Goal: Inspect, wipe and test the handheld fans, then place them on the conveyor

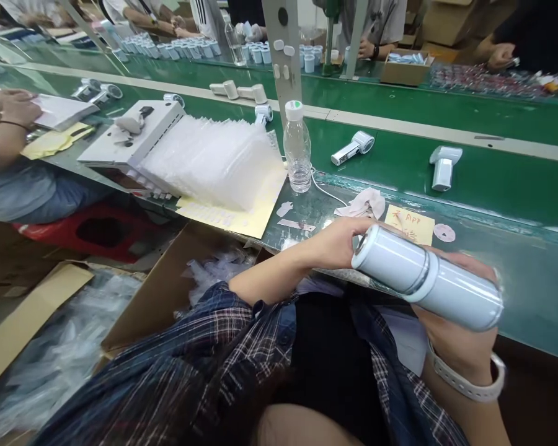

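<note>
Our right hand (451, 337) has its fingers closed around the pale blue cylinder (428, 279), gripping the wider end from underneath, while our left hand (339, 241) caps the narrow end with fingers curled over its rim. The cylinder lies tilted across our lap edge, just at the near lip of the counter (516, 272), not resting on it.

We judge it a rigid, smooth plastic shell with a metallic band at its middle: light enough for one hand, but glossy and likely slippery, so a two-ended hold, or a wrap around the band, looks safest; its finish could scuff.

At 12 o'clock from the hands lie a yellow note (411, 222), a crumpled cloth (363, 203) and a thin white cable (325, 191). At 11 o'clock stands a clear water bottle (297, 148), upright, and beside it, toward 10 o'clock, a fanned stack of clear bags (214, 161) on a yellow sheet.

Beyond runs a green conveyor belt (400, 155) carrying white handheld devices (353, 148) well apart from one another. At 9 o'clock another person's arm (4, 124) rests by papers; below, at 8 o'clock, an open cardboard box (167, 291) holds plastic wrapping. More people work along the far side among rows of small cups.
</note>
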Motion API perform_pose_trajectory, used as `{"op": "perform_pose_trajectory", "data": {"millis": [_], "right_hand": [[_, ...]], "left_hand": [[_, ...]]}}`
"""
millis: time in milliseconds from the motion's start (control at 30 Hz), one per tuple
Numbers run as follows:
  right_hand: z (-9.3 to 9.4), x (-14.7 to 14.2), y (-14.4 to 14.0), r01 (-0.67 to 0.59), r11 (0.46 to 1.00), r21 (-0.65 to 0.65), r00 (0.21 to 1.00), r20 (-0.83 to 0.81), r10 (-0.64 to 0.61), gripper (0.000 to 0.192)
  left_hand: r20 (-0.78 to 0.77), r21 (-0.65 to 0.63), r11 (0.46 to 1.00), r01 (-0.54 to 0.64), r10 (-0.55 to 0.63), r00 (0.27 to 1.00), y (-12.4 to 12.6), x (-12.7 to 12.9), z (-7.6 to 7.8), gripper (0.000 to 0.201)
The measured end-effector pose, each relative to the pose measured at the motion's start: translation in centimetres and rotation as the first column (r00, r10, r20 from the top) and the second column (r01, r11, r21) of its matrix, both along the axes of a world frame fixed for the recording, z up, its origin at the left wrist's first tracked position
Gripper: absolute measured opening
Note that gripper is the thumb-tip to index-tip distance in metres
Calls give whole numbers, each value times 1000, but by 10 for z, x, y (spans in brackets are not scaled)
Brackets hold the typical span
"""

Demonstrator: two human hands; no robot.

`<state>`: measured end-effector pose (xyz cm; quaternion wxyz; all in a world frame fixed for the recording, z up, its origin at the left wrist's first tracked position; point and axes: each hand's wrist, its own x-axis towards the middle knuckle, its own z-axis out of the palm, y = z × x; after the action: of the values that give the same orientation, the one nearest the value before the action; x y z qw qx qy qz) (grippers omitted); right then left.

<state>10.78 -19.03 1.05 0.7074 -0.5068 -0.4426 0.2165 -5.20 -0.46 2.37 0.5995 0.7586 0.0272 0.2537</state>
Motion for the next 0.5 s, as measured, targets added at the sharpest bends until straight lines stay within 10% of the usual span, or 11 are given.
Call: {"op": "perform_pose_trajectory", "data": {"millis": [233,500], "right_hand": [[2,8,0,-173,963,206,935,343,94,57],[-16,24,4,-115,991,74,932,353,82,55]], "left_hand": [[327,520,830,-203,26,945,1,4,-18,31],[468,641,696,-325,-18,884,15,16,-23,30]]}}
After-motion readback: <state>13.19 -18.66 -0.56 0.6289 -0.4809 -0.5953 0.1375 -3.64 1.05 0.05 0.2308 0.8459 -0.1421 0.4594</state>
